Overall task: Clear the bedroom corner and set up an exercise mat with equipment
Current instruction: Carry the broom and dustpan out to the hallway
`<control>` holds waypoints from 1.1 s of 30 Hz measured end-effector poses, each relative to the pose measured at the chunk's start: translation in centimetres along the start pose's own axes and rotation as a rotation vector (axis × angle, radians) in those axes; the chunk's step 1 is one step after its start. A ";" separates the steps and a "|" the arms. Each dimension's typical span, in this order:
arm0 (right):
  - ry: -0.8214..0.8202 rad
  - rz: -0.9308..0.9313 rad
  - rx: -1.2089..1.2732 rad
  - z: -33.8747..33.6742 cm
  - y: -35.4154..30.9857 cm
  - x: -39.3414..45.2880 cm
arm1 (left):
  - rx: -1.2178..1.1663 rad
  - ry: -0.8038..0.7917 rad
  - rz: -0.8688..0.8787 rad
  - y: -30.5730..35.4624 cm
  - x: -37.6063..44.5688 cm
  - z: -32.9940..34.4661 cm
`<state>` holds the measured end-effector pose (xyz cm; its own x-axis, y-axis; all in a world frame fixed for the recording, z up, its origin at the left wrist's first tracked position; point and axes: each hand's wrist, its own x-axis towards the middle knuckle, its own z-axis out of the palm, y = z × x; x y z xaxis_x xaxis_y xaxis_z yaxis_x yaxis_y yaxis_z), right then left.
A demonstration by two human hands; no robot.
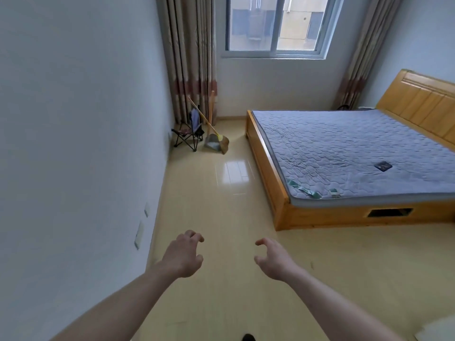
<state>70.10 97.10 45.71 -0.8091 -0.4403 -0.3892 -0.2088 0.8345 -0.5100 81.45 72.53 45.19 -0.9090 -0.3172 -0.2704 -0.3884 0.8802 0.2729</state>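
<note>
In the far left corner of the room stands a small folding camp chair (187,134) under the curtain. Beside it a broom (209,124) with a yellow handle leans over a grey dustpan (212,143). My left hand (183,254) and my right hand (273,258) are stretched out in front of me over the bare floor, far from that corner. Both hands hold nothing, with their fingers loosely curled. No mat or exercise equipment shows in the view.
A wooden bed (283,183) with a bare grey mattress (349,153) fills the right side. A white wall (73,143) runs along the left. A strip of pale floor (229,198) leads between wall and bed to the window (275,23) and curtains (194,57).
</note>
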 end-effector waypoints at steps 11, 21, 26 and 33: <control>-0.071 -0.156 0.009 -10.0 -5.2 22.8 | -0.054 0.079 -0.166 -1.2 19.0 -8.4; -0.084 -0.273 -0.016 -17.1 -12.5 41.2 | -0.070 0.150 -0.268 -5.0 33.8 -14.9; -0.063 -0.278 -0.003 -19.2 -15.4 50.6 | -0.085 0.133 -0.261 -7.8 43.7 -17.0; -0.001 -0.224 0.051 -24.3 -18.3 62.4 | -0.083 0.102 -0.193 -9.5 59.2 -22.3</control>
<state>10.06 62.38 49.40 -0.7451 -0.6133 -0.2622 -0.3558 0.6979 -0.6216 27.95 37.56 47.17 -0.8258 -0.5142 -0.2316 -0.5635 0.7693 0.3010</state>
